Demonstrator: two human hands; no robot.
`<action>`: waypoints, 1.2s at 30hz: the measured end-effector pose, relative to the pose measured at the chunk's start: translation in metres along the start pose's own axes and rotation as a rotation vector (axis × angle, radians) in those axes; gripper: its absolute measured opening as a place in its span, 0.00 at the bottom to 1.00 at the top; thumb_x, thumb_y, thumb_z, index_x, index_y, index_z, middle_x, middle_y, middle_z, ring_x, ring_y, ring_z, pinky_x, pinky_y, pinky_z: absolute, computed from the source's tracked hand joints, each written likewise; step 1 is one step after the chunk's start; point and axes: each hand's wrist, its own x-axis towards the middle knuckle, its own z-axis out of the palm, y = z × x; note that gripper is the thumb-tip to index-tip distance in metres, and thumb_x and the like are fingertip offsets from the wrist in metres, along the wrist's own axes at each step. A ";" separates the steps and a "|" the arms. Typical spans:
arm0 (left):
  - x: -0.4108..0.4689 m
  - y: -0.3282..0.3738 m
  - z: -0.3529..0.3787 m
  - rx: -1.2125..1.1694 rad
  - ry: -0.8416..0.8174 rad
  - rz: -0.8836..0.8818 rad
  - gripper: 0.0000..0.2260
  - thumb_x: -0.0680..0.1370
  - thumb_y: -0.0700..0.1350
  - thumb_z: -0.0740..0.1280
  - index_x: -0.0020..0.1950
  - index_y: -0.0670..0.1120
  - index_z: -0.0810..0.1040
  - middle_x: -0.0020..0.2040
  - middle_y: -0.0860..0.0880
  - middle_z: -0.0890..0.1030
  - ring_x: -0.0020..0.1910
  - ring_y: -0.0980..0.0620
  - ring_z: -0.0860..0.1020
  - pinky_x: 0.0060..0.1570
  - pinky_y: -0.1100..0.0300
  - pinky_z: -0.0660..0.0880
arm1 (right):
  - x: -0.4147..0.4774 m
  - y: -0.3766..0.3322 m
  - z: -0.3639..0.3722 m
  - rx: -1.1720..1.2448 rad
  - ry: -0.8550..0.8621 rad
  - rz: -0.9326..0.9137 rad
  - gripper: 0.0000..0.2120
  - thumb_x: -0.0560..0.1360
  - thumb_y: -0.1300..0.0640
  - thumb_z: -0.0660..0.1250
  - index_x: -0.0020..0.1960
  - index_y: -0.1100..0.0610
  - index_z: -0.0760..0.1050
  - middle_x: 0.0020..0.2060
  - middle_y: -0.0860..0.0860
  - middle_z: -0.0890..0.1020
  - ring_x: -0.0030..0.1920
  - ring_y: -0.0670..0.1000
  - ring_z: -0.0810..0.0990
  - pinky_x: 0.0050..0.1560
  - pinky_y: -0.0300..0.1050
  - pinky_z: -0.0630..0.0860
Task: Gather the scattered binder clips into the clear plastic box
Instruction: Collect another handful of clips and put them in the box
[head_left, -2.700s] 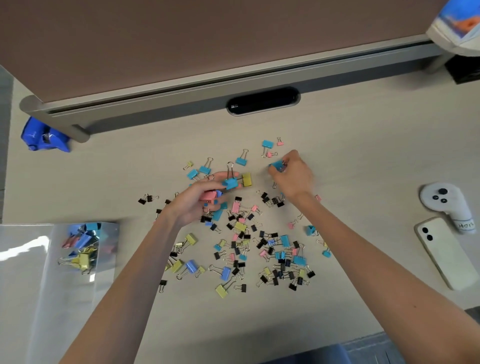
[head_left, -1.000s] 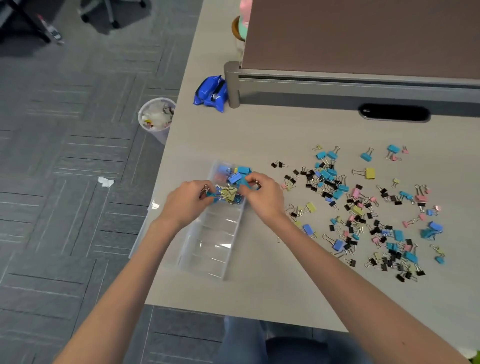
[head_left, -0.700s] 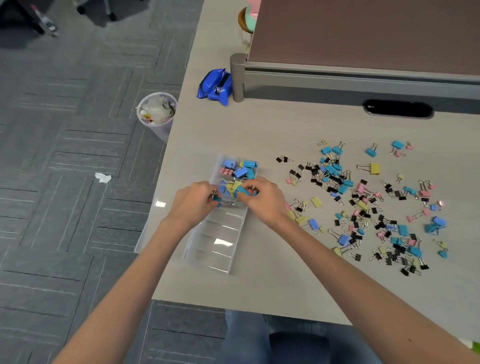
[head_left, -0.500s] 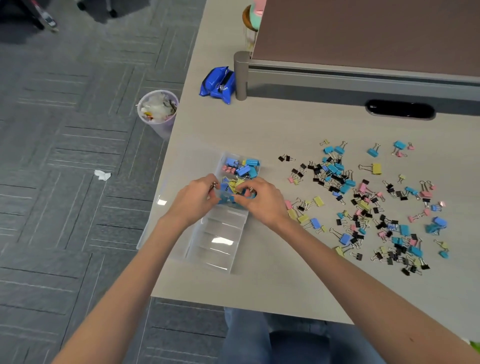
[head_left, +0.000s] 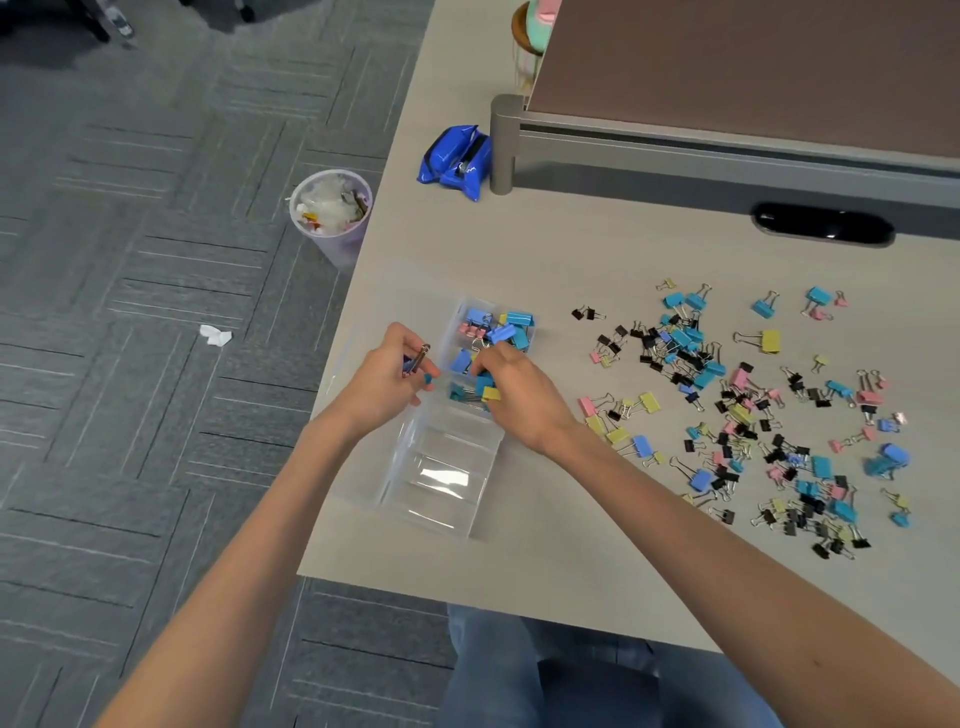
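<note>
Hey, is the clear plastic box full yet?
No, partly filled. The clear plastic box holds binder clips only in its far compartments; the nearer ones are bare.

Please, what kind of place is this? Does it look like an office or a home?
Most likely an office workstation. The desk has a brown partition panel on a grey frame and a cable slot. Grey carpet tiles cover the floor, and a small waste bin stands beside the desk.

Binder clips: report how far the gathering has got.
Done: the clear plastic box's far compartments hold a batch of clips; its near compartments are bare. In hand: the left hand pinches a blue clip beside the box, and the right hand reaches down among clips in it. Left: far more loose clips lie scattered on the desk, so it's early.
</note>
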 end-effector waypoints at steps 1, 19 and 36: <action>0.000 -0.001 0.000 0.010 0.009 0.001 0.10 0.78 0.32 0.62 0.54 0.43 0.65 0.50 0.46 0.81 0.47 0.49 0.80 0.36 0.63 0.76 | 0.000 0.000 0.001 -0.001 0.021 -0.003 0.19 0.71 0.70 0.65 0.60 0.57 0.71 0.57 0.54 0.74 0.56 0.55 0.74 0.47 0.48 0.75; 0.007 0.000 0.014 0.403 0.180 0.182 0.06 0.75 0.44 0.70 0.42 0.49 0.73 0.41 0.52 0.79 0.43 0.49 0.78 0.40 0.52 0.75 | -0.012 0.018 0.004 0.090 0.292 -0.017 0.13 0.73 0.70 0.61 0.54 0.58 0.75 0.53 0.51 0.76 0.49 0.53 0.78 0.39 0.51 0.77; 0.019 0.004 0.060 0.504 0.041 0.368 0.17 0.71 0.42 0.71 0.59 0.51 0.75 0.53 0.53 0.75 0.57 0.53 0.70 0.46 0.57 0.73 | -0.028 0.042 0.008 0.275 0.389 0.080 0.12 0.74 0.69 0.61 0.51 0.55 0.76 0.48 0.44 0.75 0.43 0.46 0.77 0.40 0.51 0.78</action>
